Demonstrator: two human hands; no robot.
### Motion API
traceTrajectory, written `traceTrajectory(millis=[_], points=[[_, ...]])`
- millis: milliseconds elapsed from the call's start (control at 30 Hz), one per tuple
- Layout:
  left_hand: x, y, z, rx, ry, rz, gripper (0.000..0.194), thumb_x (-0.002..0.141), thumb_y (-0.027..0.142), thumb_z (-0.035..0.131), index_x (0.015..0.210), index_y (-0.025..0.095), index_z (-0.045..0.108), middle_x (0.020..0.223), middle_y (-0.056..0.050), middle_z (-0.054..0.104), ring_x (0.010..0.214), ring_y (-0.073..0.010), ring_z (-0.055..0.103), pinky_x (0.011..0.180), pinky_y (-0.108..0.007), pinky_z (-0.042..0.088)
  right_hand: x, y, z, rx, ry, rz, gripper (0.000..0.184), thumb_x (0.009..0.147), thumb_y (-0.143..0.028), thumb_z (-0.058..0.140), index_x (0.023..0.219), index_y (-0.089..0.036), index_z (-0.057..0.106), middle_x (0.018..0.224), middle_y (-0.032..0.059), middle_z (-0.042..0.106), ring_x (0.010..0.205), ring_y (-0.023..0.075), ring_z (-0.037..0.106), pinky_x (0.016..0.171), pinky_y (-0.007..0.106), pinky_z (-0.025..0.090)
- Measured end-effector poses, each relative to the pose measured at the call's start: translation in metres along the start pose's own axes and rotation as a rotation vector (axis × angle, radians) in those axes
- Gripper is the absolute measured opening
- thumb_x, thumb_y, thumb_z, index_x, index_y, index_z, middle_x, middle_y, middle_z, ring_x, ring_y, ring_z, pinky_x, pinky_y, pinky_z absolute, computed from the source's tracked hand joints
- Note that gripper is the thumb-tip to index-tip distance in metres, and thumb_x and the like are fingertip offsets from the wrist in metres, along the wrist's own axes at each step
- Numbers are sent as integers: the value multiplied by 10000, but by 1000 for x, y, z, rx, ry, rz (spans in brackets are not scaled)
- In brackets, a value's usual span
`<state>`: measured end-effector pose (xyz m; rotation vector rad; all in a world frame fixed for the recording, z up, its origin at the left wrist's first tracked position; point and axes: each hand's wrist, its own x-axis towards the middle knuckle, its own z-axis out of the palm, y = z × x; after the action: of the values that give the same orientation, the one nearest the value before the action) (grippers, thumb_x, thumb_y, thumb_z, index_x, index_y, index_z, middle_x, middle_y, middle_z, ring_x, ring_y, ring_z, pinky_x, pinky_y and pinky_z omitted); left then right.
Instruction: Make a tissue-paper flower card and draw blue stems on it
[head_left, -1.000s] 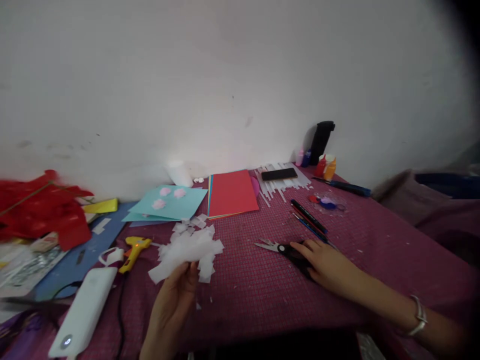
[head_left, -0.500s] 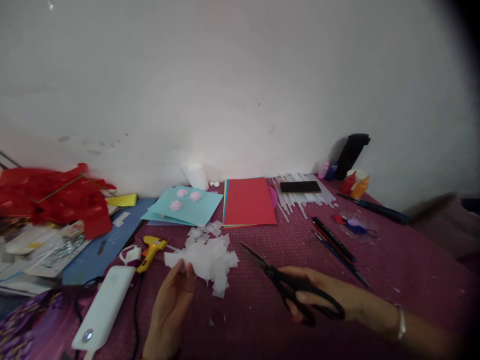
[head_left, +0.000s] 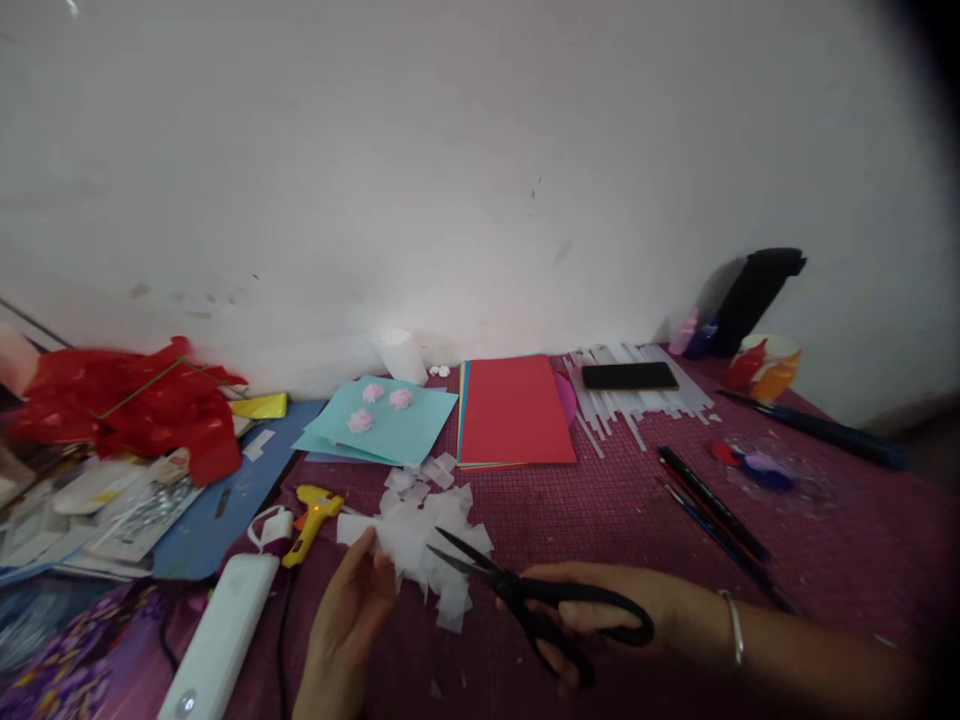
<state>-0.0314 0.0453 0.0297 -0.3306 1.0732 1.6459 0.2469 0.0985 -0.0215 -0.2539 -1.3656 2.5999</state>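
Between the thumb and fingers of my left hand (head_left: 352, 610) is a white paper strip (head_left: 354, 527), its end poking out to the left. Behind it lies a loose heap of cut white paper pieces (head_left: 439, 540) on the purple checked cloth. My right hand (head_left: 592, 610) grips black-handled scissors (head_left: 506, 585) through the loops. Their blades are slightly apart and point left, over the near right part of the heap, a short way from my left fingertips. The blades do not appear to touch the strip.
Left of the heap are a yellow glue gun (head_left: 311, 525) and a white power strip (head_left: 225, 630). Behind stand pale blue sheets (head_left: 405, 435) with pink paper flowers and a red paper stack (head_left: 514, 410). A phone (head_left: 630, 376) rests on white strips; pens (head_left: 716, 505) lie right.
My right hand has brought the scissors left, toward my left hand, and the blades now show apart. The left hand still holds the strip. The view has shifted slightly.
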Motion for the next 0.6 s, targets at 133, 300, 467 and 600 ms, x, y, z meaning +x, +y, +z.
traceTrajectory(millis=[133, 300, 467, 600], points=[[4, -2, 2, 17, 4, -13, 297, 939, 70, 361, 743, 131, 574, 575, 7, 655, 422, -50, 593, 438, -85, 496, 3, 2, -5, 13, -31, -9, 612, 778, -525, 680, 1225, -130, 545, 840, 54, 601, 656, 111, 611, 645, 244, 519], [7, -4, 4, 28, -18, 7, 286, 936, 58, 353, 784, 135, 582, 640, -12, 690, 484, -62, 632, 466, -102, 520, 3, 1, -5, 29, -25, -3, 613, 770, -527, 692, 1204, -121, 540, 826, 48, 597, 659, 103, 607, 658, 243, 520], [9, -8, 1, 126, 0, 79, 251, 883, 2, 398, 760, 138, 570, 666, 5, 688, 551, -73, 652, 506, -145, 548, 6, 1, -7, 51, -23, -7, 608, 768, -542, 689, 1175, -118, 536, 818, 55, 592, 664, 113, 603, 628, 237, 504], [9, -14, -2, 271, -98, 137, 141, 786, 4, 520, 764, 124, 591, 730, -11, 691, 590, -87, 647, 526, -172, 549, 12, 2, -4, 88, -37, 7, 642, 753, -554, 696, 1189, -114, 526, 805, 57, 588, 663, 120, 598, 641, 270, 515]])
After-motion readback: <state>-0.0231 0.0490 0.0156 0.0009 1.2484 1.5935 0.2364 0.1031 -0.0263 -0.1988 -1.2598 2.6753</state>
